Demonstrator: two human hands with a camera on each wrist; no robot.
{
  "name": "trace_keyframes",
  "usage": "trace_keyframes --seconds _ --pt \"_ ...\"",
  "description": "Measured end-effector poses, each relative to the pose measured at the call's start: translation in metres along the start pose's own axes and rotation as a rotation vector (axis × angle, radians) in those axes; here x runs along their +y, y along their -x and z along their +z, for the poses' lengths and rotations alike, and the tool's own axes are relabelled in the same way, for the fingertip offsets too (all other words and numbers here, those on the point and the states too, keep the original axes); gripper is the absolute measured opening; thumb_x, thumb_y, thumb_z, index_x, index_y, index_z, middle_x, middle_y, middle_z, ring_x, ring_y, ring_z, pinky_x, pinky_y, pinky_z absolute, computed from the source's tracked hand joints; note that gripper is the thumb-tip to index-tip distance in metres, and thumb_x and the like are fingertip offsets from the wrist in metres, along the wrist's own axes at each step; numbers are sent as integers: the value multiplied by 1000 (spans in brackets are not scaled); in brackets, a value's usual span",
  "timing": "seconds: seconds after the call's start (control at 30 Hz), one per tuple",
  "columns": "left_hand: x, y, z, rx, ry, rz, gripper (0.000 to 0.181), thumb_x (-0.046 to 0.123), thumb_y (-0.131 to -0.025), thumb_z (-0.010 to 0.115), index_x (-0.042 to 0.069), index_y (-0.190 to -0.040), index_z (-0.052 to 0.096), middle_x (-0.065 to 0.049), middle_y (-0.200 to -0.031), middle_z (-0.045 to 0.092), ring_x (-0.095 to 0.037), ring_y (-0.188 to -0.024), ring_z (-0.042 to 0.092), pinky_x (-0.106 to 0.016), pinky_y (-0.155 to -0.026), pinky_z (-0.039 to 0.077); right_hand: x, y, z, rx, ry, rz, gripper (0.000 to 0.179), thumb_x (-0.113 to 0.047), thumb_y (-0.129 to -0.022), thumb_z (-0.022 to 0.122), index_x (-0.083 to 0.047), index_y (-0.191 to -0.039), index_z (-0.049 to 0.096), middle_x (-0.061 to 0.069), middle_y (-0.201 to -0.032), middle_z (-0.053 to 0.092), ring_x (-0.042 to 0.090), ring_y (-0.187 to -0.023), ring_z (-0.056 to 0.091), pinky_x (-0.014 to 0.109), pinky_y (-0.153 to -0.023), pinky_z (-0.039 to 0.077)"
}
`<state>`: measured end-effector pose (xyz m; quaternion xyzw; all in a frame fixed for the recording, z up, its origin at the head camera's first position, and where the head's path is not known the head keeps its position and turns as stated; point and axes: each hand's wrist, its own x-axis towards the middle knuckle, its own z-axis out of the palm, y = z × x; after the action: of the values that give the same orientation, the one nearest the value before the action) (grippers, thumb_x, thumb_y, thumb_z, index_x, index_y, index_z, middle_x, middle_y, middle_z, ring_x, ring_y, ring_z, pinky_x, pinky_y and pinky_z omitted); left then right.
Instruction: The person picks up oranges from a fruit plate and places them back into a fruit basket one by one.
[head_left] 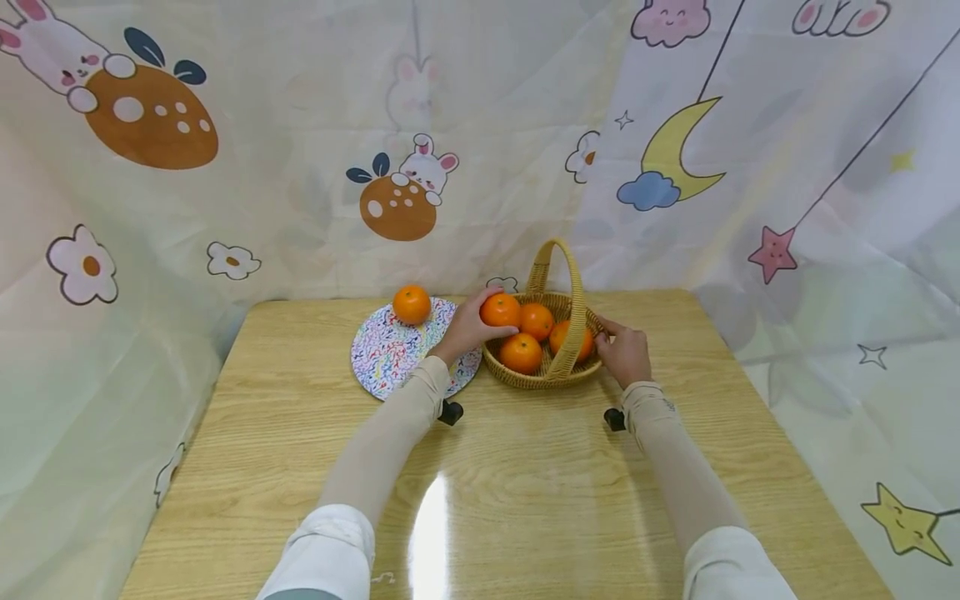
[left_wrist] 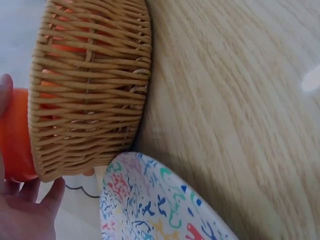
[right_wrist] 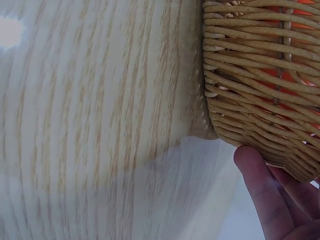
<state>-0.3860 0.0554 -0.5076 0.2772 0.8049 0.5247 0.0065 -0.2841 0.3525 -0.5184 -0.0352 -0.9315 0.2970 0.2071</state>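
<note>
A light wooden table (head_left: pixel 300 467) carries a patterned plate (head_left: pixel 386 358) beside a wicker basket (head_left: pixel 543 375).

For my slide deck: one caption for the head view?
Left hand grips an orange at the wicker basket while the right hand touches its rim.
</note>
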Motion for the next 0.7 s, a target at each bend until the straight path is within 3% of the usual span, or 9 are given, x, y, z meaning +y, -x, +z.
trace_keyframes --seconds 0.27,0.5,0.7 --pt "-8 -2 5 -8 -5 14 80 40 -72 86 23 -142 50 -8 -146 46 -24 -119 54 -45 -99 44 -1 0 1 -5 -9 -8 39 -6 -94 55 -7 -132 62 1 -38 44 15 -30 27 30 -31 30" --pt "-4 -3 4 -21 -56 22 81 43 -73 85 23 -143 49 -1 -150 41 -23 -126 48 -44 -102 42 1 -1 2 23 9 -18 38 -6 -93 56 -7 -130 63 2 -38 42 15 -30 25 30 -31 29" --pt "-5 -5 8 -90 -143 65 77 37 -75 84 17 -142 51 -8 -150 39 -26 -130 43 -45 -103 41 3 0 2 1 6 -5 37 -10 -96 54 -9 -133 61 3 -38 42 15 -30 26 29 -32 30"
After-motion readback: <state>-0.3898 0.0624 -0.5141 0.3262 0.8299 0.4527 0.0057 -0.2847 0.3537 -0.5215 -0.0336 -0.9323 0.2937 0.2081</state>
